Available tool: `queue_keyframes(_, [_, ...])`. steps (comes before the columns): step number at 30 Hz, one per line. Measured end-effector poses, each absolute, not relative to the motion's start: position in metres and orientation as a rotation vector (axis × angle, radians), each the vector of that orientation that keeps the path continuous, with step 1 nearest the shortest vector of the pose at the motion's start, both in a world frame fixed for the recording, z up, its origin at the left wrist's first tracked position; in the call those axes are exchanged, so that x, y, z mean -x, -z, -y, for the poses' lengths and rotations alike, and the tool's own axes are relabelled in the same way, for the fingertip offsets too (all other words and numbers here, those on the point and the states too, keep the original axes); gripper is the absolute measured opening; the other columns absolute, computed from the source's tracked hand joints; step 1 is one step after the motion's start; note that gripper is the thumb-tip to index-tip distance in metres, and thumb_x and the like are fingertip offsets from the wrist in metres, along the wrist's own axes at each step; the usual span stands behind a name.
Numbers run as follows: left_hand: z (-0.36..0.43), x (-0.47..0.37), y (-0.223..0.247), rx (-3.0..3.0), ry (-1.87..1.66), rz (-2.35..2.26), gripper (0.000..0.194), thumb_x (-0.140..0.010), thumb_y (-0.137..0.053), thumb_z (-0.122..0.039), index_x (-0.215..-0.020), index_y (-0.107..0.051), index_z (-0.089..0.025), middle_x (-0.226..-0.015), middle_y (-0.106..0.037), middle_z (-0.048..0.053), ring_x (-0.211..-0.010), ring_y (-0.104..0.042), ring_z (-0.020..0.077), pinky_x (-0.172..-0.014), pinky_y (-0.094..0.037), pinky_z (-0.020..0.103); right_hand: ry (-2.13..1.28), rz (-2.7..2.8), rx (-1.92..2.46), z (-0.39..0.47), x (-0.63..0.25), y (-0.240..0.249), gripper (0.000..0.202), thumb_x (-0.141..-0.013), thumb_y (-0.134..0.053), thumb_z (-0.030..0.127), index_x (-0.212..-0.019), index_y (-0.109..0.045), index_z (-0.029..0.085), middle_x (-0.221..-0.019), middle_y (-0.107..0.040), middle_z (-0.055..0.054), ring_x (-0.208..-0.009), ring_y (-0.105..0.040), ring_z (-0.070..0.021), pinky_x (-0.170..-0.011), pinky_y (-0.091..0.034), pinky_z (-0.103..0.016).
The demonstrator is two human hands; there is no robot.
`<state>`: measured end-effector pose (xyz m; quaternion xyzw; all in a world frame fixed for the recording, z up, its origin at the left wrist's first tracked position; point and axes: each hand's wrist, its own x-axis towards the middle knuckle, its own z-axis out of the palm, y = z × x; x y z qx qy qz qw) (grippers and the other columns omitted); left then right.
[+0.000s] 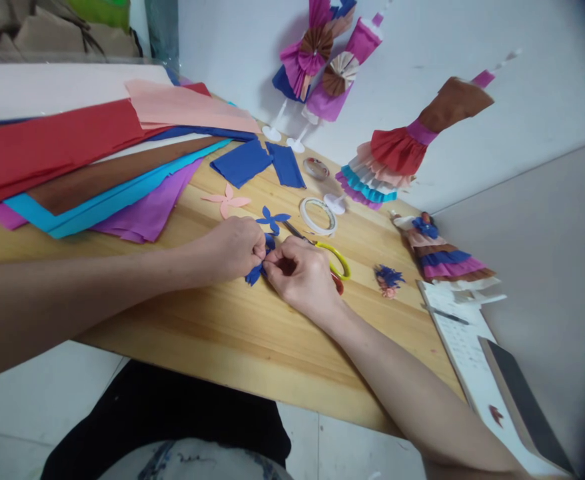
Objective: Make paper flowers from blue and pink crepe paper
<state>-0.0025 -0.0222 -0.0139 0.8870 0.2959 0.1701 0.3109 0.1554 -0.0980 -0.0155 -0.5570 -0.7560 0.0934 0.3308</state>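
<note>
My left hand (238, 252) and my right hand (306, 272) meet over the wooden table, fingertips pinched together. Between them is a blue paper piece with petal-like ends (253, 275), partly hidden by the fingers. Just beyond the hands lies a flat blue paper flower cut-out (273, 219), and a pink paper flower cut-out (226, 201) rests to its left. Scissors with yellow and red handles (341, 259) lie partly under my right hand. A roll of white tape (318, 217) sits behind the scissors.
Stacked coloured paper sheets (72, 147) cover the left side. Folded blue paper pieces (242, 163) and a smaller tape roll (316, 168) lie at the back. Paper dresses on stands (412, 140) rise along the wall. A small blue-and-pink fringed bunch (388, 280) and a notebook (460, 333) are at right.
</note>
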Motion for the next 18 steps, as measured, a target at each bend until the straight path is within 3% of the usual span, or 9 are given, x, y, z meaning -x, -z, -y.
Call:
queue_keyframes(9, [0.0234, 0.003, 0.0123, -2.371, -0.435, -0.77, 0.016, -0.067, -0.053, -0.006, -0.057, -0.064, -0.012, -0.047, -0.052, -0.003, -0.047, -0.04, 0.0083, -0.051, -0.029, 0.024, -0.239, 1.95, 1.387, 0.0934, -0.1557, 0.0227, 0.015, -0.065, -0.055, 0.007, -0.058, -0.051, 0.02, -0.062, -0.053, 0.0, -0.058, -0.051, -0.0122, -0.053, -0.04, -0.025])
queue_keyframes(18, [0.0185, 0.0017, 0.0153, -2.346, -0.499, -0.725, 0.015, -0.064, -0.053, -0.006, -0.055, -0.063, -0.013, -0.048, -0.056, -0.002, -0.046, -0.043, 0.0079, -0.048, -0.028, 0.021, -0.353, 1.935, 1.448, 0.0958, -0.1583, 0.0162, 0.014, -0.071, -0.059, 0.011, -0.059, -0.058, 0.019, -0.061, -0.057, 0.0, -0.057, -0.051, -0.012, -0.055, -0.043, -0.026])
